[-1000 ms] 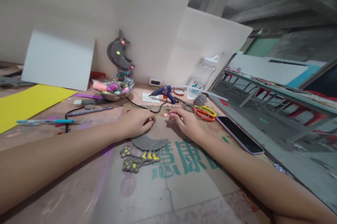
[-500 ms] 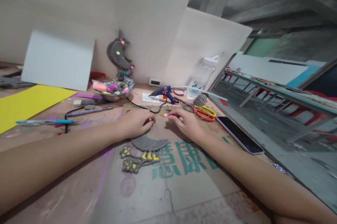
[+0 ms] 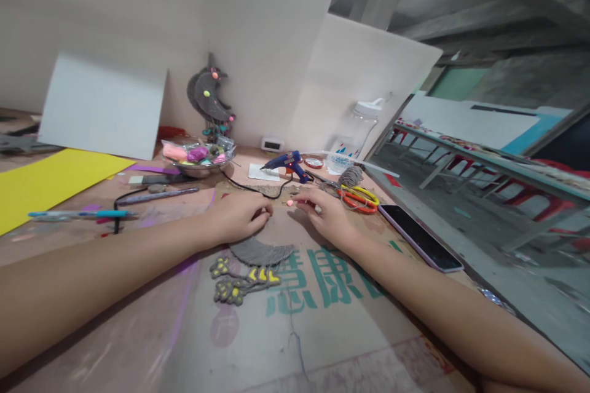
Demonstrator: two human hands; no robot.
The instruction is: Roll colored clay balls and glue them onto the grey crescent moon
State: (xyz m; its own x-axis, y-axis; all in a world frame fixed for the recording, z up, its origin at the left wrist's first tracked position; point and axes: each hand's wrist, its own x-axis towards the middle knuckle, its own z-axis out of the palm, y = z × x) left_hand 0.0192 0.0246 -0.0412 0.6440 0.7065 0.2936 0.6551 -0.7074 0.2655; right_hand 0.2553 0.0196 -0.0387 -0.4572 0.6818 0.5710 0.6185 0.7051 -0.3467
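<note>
Two bare forearms lie across a cardboard sheet point(image 3: 322, 325) printed with green characters. Nearest, at 6 o'clock from the left hand point(image 3: 239, 216), sit yellow-and-grey twine flowers point(image 3: 239, 279), and just above them a grey twine crescent point(image 3: 261, 251), its upper edge tucked under that hand. The left hand is curled into a loose fist, knuckles up, resting on the cardboard; whether anything lies inside it cannot be told. The right hand point(image 3: 325, 218) rests at 3 o'clock from the left one, near it but apart, fingers relaxed and reaching forward, gripping nothing. A small pink bead point(image 3: 289, 202) sits on the cardboard at 10 o'clock from the right hand, at its fingertips point(image 3: 302, 201); touching or just beside, I cannot tell. A phone point(image 3: 419, 236) lies face up at 3 o'clock from the right hand, with orange and yellow scissors point(image 3: 359, 198) at 2 o'clock. Farther off at 12 o'clock lies a blue glue gun point(image 3: 286, 162). A bowl of coloured clay point(image 3: 198, 156) stands at 11 o'clock from the left hand, and a dark moon ornament point(image 3: 209, 98) leans on the wall behind it.
</note>
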